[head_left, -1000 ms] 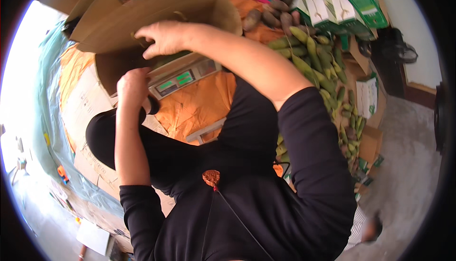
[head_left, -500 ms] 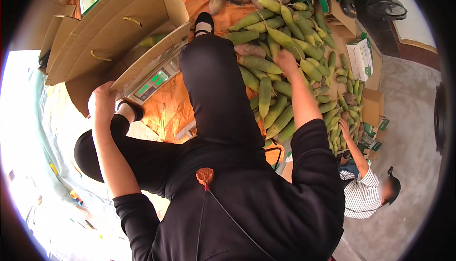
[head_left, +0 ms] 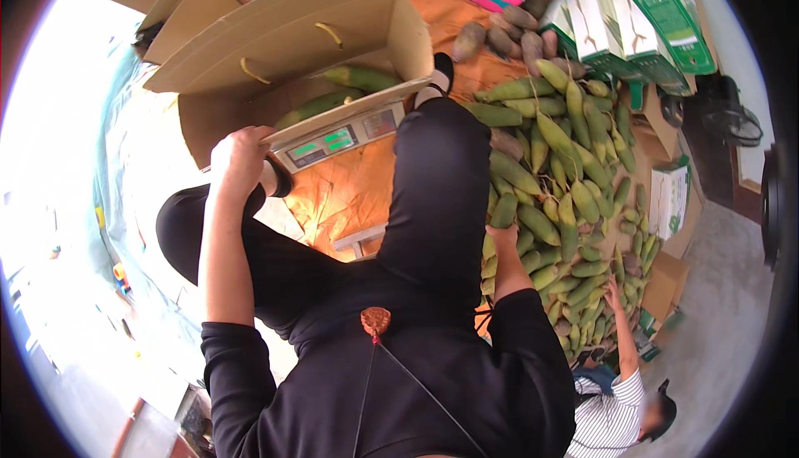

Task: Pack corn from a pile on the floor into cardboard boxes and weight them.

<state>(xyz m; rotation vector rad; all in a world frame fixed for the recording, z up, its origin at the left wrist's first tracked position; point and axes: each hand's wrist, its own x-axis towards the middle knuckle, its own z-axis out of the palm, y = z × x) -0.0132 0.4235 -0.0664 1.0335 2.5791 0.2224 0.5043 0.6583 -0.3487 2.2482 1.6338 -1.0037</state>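
My left hand (head_left: 240, 158) is closed on the near left edge of an open cardboard box (head_left: 291, 29) with yellow rope handles. Two long green radishes (head_left: 362, 78) lie inside the box. Beneath its front edge shows a digital scale (head_left: 325, 143) with a lit green display. My right hand (head_left: 502, 239) is at the near left side of a large heap of green radishes (head_left: 568, 158). Its fingers are wrapped round the lower end of a thick green radish (head_left: 504, 211), partly hidden by the hand.
Purplish-brown radishes (head_left: 503, 40) lie at the far end of the heap. Green-and-white cartons (head_left: 620, 17) stand behind it, with a black fan (head_left: 732, 116) to the right. Another person (head_left: 612, 412) reaches into the heap at the lower right. Orange sheeting (head_left: 333, 200) covers the floor.
The view has swung left, showing more of the box's inside. My right hand has drawn back from the heap's middle to its near edge, now with a radish. My left hand stays on the box.
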